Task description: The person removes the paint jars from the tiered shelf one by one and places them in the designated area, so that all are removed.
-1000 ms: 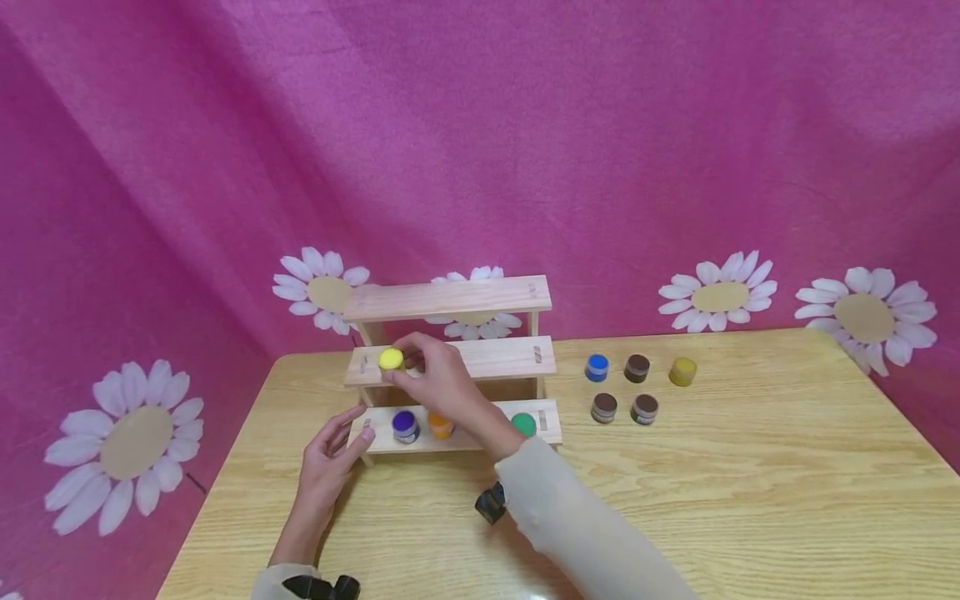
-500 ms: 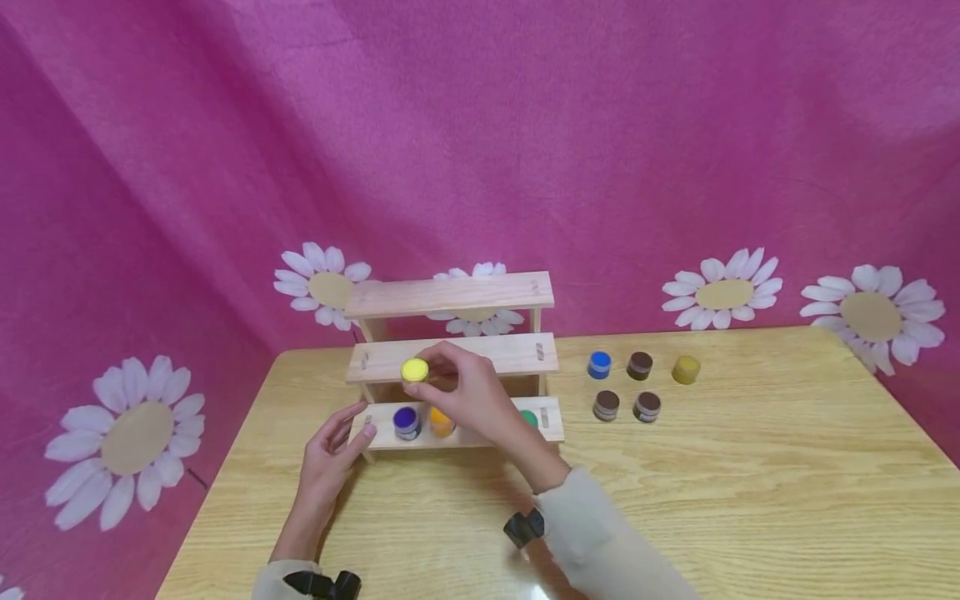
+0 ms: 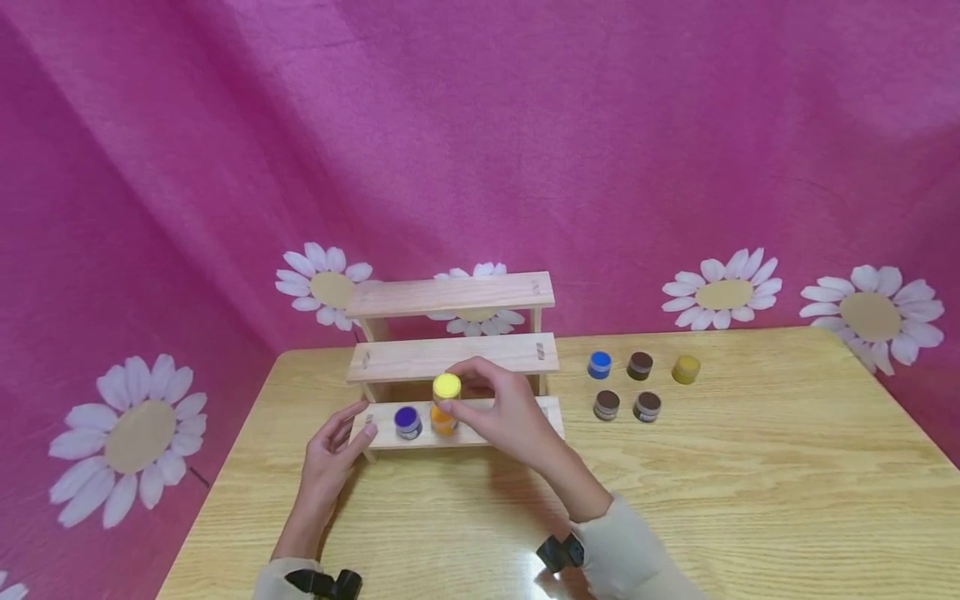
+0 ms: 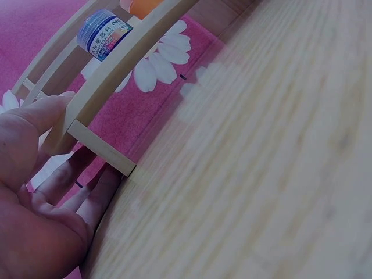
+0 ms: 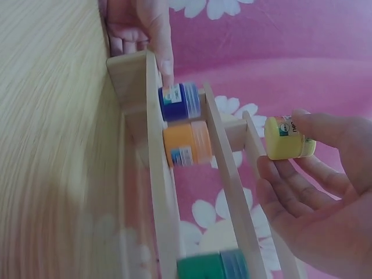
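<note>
My right hand (image 3: 510,410) holds a small yellow paint jar (image 3: 447,386) between thumb and fingers. In the head view this jar overlaps the orange paint jar (image 3: 444,422) on the lowest shelf of a three-step wooden rack (image 3: 480,356). A purple paint jar (image 3: 407,423) stands left of the orange one. The green paint jar (image 5: 212,266) farther along that shelf shows in the right wrist view; my right hand hides it from the head camera. At the rack's left end, my left hand (image 3: 327,458) grips the lowest shelf, thumb in front and fingers around the end.
Right of the rack, a blue jar (image 3: 599,364), several dark brown jars (image 3: 640,365) and a mustard-yellow jar (image 3: 686,369) stand on the wooden table (image 3: 750,467). A pink cloth (image 3: 600,167) with daisies hangs behind the table and at its left.
The right hand has carried the yellow jar from over the middle shelf's left end rightward and toward the front, to above the orange jar. The left hand stays on the rack.
</note>
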`<state>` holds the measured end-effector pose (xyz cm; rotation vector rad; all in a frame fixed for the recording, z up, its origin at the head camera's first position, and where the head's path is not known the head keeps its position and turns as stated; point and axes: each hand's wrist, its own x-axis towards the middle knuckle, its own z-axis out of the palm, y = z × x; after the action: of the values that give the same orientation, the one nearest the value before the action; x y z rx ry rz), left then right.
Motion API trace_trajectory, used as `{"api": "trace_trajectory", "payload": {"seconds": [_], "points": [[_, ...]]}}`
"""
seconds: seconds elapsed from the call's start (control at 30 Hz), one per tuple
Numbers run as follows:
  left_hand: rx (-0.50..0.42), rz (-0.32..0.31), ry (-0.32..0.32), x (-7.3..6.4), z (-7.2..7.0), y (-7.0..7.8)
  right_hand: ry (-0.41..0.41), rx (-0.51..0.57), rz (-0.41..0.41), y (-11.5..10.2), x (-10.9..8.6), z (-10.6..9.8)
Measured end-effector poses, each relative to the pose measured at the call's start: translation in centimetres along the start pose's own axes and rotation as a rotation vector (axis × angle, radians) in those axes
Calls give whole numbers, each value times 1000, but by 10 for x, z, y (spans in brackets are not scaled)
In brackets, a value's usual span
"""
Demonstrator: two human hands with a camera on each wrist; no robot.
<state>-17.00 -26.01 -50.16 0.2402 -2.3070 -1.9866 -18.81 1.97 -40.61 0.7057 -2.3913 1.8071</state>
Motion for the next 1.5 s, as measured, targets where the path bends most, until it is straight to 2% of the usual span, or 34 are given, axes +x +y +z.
{"api": "trace_trajectory", "payload": {"seconds": [0.3, 0.87, 1.03, 1.3, 1.5], "points": [[9, 9, 8, 0, 0, -1, 20, -92, -17, 2, -22, -34], [-6, 11, 12, 1, 0, -1, 146, -285, -21, 24, -65, -107], [-6, 7, 10, 2, 0, -2, 175, -311, -19, 32, -75, -128], [-26, 13, 5, 2, 0, -2, 207, -367, -29, 44, -82, -157], [-22, 18, 2, 3, 0, -3, 251, -360, -19, 59, -85, -175]]}}
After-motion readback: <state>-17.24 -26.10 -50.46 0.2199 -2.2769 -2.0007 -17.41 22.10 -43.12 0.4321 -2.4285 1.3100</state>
